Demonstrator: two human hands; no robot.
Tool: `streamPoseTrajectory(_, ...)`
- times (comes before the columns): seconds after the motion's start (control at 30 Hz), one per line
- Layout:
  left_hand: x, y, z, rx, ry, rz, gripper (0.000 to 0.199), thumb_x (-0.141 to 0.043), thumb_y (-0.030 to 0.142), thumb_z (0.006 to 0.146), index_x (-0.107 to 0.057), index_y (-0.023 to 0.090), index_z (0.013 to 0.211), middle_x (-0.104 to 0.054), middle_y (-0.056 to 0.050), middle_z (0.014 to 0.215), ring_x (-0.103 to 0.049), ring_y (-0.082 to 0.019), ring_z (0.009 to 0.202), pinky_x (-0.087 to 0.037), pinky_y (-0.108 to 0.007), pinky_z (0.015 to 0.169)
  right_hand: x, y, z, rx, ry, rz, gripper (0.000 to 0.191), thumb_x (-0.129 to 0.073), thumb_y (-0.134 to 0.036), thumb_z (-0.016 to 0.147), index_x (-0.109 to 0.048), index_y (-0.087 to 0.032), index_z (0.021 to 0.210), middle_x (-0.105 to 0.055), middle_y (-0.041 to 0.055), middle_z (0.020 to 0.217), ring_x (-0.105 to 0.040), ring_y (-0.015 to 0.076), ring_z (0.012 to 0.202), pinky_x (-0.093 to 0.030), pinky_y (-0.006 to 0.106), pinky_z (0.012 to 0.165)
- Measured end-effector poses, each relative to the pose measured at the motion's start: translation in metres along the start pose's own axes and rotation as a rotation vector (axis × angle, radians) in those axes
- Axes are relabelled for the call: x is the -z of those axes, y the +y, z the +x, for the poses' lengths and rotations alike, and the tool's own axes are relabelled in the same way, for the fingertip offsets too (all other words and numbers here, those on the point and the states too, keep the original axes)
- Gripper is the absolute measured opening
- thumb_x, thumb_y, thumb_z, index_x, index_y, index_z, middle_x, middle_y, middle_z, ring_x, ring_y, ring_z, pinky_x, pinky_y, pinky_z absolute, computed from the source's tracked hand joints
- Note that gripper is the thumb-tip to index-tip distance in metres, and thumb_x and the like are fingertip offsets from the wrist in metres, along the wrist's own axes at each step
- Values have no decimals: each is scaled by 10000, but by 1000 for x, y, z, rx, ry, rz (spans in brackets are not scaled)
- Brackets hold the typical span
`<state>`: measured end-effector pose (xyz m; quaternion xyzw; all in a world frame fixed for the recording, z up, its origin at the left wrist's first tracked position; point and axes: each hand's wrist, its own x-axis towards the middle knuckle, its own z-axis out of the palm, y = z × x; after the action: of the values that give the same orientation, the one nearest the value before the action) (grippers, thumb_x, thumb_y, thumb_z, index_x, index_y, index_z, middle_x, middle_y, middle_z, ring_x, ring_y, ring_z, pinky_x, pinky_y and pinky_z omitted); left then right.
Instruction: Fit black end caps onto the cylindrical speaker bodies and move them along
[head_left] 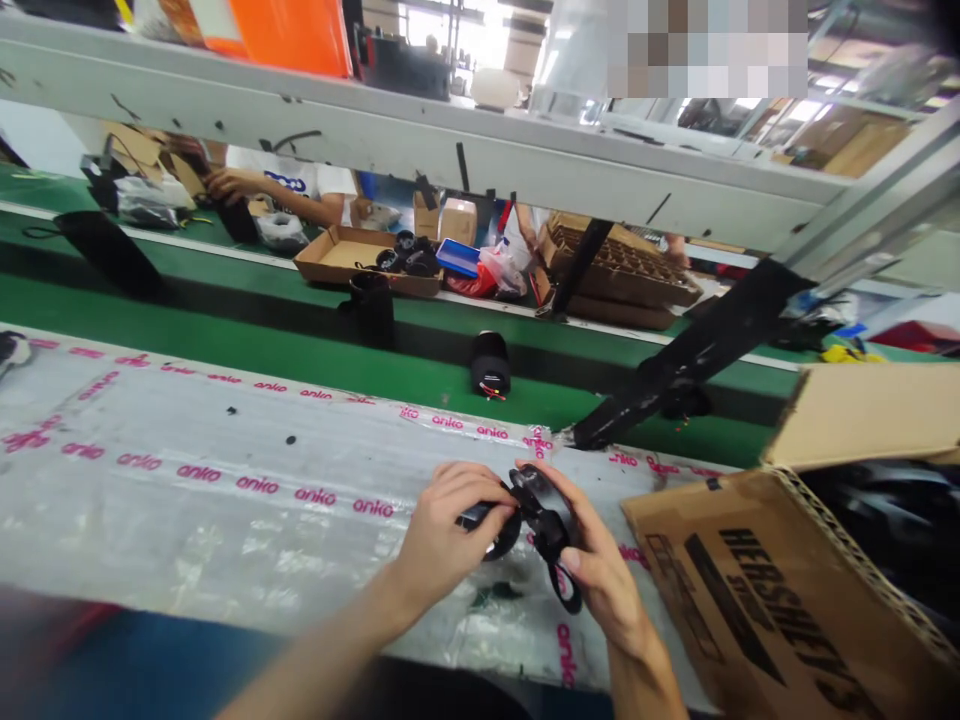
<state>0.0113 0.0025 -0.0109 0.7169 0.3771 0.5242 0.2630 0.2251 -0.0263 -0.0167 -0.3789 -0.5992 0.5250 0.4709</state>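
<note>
**Long table [187, 530] under crinkled film**

A corrugated HERSHEY'S carton [739, 600] gapes at right. Above the film, the half-curled right hand [606, 580] grips a glossy, curved black plastic part [553, 498]; the left hand [450, 520], fingers bent, pinches a round black piece [506, 540] beside it.

Held plastic part [551, 500] is mostly black. Worktop [172, 540] is pale grey with rows of hot pink "anko" lettering, conveyor belt [435, 375] is green. Hershey's carton [750, 590]: brown, black print. Contents [892, 520] look black too, kinda blurry tbh. Blue tray [457, 258] further back, bright orange container [292, 35] up top.
</note>
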Motion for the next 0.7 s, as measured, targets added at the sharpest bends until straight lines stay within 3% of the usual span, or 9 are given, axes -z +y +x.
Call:
streamPoseTrajectory(0.1,3,-1,0,52,4,-6,104,-743,135,945,-728,228,991,-797,-38,1018,-746,-226,1016,-533,-390,962,-1,-8,-2,26,4,-219,667,-695,-524,991,-483,-410,1613,-503,21,1689,-479,318,1555,-428,489,1263)
streamPoseTrajectory(0.17,6,-3,-2,136,-5,-34,87,-710,141,943,-712,218,985,-750,-85,1173,-720,-250,1148,-540,-393,997,-7,-13,-1,54,67,-382,738,-767,-546,946,-475,-400,1608,-542,57,1644,-579,331,1443,-514,493,1168)
streamPoseTrajectory(0.23,8,-7,-7,198,-53,-68,86,-675,140,940,-715,214,958,-674,-115,1326,-673,-272,1271,-528,-405,1057,-18,-18,3,85,149,-503,820,-835,-597,872,-493,-365,1580,-608,94,1541,-661,327,1279,-583,476,1044)
streamPoseTrajectory(0.33,8,-16,-15,264,-111,-200,67,-707,192,936,-729,220,993,-645,-119,1363,-643,-288,1312,-508,-418,1109,-38,-25,12,99,209,-646,846,-916,-602,774,-544,-304,1474,-664,111,1365,-681,314,1154,-608,462,954)
streamPoseTrajectory(0.5,10,-29,-22,433,128,-774,244,-532,415,1071,-650,239,1193,-677,-107,1365,-618,-292,1378,-471,-466,1193,-67,-27,26,34,307,-941,805,-994,-614,621,-599,-242,1217,-699,114,1146,-678,358,1054,-577,536,917)
streamPoseTrajectory(0.53,12,-29,-22,441,112,-821,299,-502,445,1081,-640,238,1247,-676,-107,1392,-602,-293,1406,-448,-466,1219,-70,-27,27,17,320,-978,810,-1000,-617,601,-604,-240,1198,-698,112,1123,-676,362,1036,-571,543,905)
streamPoseTrajectory(0.6,15,-29,-22,436,-30,-747,398,-502,490,1083,-634,229,1353,-666,-111,1446,-584,-292,1422,-429,-435,1230,-72,-24,25,-15,329,-997,811,-1008,-592,595,-614,-245,1212,-689,108,1117,-665,369,1043,-558,559,914)
streamPoseTrajectory(0.7,17,-28,-22,424,-203,-519,457,-470,513,1101,-649,226,1408,-675,-104,1457,-629,-283,1340,-473,-394,1152,-66,-17,13,-49,277,-819,973,-1007,-562,609,-558,-272,1422,-650,127,1261,-632,377,1154,-542,571,998)
